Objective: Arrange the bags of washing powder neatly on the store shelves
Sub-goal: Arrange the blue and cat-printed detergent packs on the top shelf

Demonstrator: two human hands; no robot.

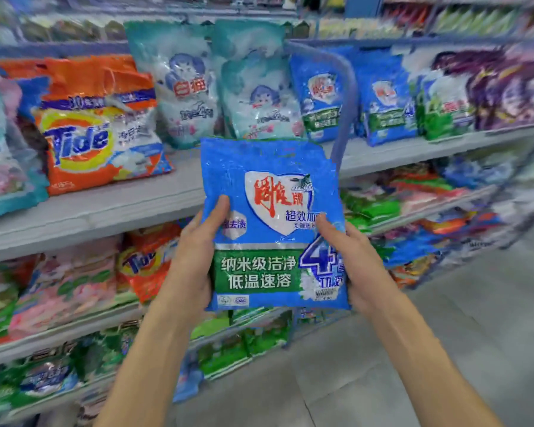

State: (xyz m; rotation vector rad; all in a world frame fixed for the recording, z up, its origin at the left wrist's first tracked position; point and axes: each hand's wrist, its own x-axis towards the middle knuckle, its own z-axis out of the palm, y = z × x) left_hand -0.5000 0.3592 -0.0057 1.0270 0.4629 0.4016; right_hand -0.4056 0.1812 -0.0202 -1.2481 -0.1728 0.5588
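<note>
The blue bag (269,195) of washing powder is up in the air in front of the shelf (105,208), standing straight with its front showing. The left hand (198,257) grips its left edge, thumb on the front. The right hand (352,260) grips its right edge the same way. At 10 o'clock from it an orange bag (99,143) leans on the shelf. Two teal bags (182,87) stand at 12 o'clock and matching bags (321,97) at 1 o'clock. The grey floor (444,334) is at 4 o'clock.
</note>
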